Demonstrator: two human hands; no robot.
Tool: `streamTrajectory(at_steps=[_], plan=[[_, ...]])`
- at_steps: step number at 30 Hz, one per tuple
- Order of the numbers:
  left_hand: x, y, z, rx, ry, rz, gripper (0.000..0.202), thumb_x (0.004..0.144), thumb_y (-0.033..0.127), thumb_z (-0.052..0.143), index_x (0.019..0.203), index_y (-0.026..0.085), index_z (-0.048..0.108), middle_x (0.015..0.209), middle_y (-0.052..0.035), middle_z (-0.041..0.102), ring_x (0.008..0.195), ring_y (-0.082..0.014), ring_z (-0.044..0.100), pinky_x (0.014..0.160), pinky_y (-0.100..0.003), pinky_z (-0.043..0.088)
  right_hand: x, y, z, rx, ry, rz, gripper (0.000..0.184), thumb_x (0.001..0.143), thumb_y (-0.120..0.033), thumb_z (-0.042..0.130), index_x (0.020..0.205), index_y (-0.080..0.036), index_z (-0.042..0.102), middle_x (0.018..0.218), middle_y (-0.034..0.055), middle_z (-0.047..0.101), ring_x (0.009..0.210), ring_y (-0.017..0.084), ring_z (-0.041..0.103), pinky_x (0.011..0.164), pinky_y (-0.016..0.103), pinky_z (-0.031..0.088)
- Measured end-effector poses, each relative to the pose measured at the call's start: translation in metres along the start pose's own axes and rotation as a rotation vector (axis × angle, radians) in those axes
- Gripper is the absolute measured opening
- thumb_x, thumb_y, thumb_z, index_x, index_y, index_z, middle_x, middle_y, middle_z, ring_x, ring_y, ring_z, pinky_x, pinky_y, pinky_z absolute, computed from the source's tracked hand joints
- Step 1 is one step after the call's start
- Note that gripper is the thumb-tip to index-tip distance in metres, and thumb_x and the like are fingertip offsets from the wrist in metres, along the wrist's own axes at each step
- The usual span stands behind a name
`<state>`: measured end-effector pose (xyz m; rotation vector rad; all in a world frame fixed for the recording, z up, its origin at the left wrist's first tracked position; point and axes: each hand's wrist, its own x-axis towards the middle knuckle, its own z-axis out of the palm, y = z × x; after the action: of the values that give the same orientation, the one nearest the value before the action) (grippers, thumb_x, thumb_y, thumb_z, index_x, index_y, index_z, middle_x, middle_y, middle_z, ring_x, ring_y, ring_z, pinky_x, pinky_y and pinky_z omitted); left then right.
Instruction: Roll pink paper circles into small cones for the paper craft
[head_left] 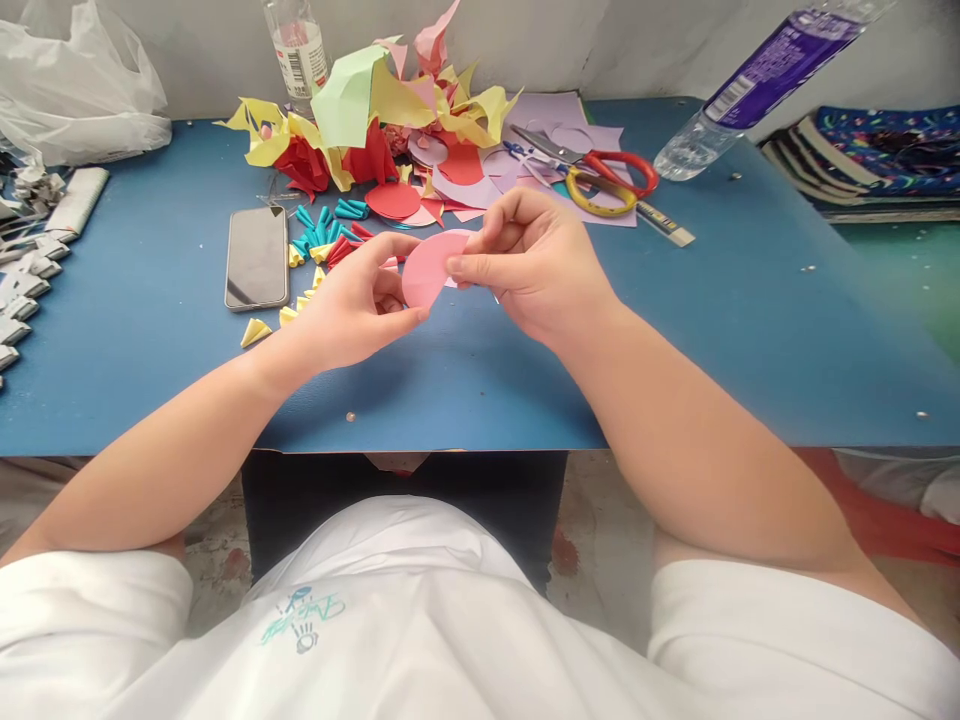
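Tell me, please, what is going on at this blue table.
A person in a white shirt is handling a pink paper piece above the blue table. The right hand pinches it, with the left hand at its opposite edge. Small rolled paper cones lie near a phone; scissors and colored paper scraps lie farther back.

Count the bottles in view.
2: a white-labelled bottle behind the paper scraps, and a purple-labelled bottle right of the scissors. Others may be hidden.

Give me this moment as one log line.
Right hand: pinches pink paper | left hand: at its edge | nearby: phone, red-handled scissors, teal paper rolls
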<state>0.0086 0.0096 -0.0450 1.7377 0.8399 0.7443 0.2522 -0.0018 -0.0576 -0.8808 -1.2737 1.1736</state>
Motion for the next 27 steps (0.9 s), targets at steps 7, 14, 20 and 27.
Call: streamTrajectory(at_steps=[7,14,20,27], plan=[[-0.002,0.011,0.007,-0.049,0.043,0.038,0.047,0.077,0.022,0.101,0.117,0.023,0.075,0.108,-0.0042,0.082,0.103,-0.0274,0.083,0.090,-0.040,0.068,-0.002,0.004,0.004,-0.010,-0.015,0.006,0.071,0.061,-0.057,0.121,0.084,-0.033,0.058,0.080,-0.0046,0.073,0.080,0.023,0.073,0.082,0.049,0.072],[0.001,0.000,0.013,-0.133,0.069,-0.007,0.030,0.083,0.031,0.098,0.101,0.022,0.076,0.085,0.0003,0.077,0.080,-0.0209,0.079,0.074,-0.036,0.064,-0.007,0.007,0.013,-0.014,-0.028,0.020,0.072,0.057,-0.056,0.122,0.086,-0.034,0.060,0.084,-0.0032,0.076,0.085,0.024,0.071,0.086,0.049,0.070],[0.001,0.004,0.012,-0.136,0.043,-0.030,0.028,0.082,0.026,0.095,0.102,0.020,0.078,0.089,-0.0018,0.080,0.082,-0.0203,0.078,0.076,-0.036,0.064,-0.008,0.006,0.013,-0.029,-0.054,-0.003,0.071,0.064,-0.051,0.119,0.089,-0.033,0.055,0.085,-0.0038,0.075,0.086,0.023,0.071,0.086,0.046,0.069],[0.001,0.007,0.009,-0.175,0.037,-0.051,0.031,0.080,0.027,0.097,0.103,0.020,0.078,0.088,-0.0019,0.081,0.081,-0.0208,0.079,0.077,-0.037,0.066,-0.010,0.002,0.015,-0.032,-0.067,-0.081,0.055,0.080,-0.051,0.112,0.088,-0.034,0.060,0.083,-0.0034,0.071,0.081,0.023,0.069,0.084,0.048,0.067]])
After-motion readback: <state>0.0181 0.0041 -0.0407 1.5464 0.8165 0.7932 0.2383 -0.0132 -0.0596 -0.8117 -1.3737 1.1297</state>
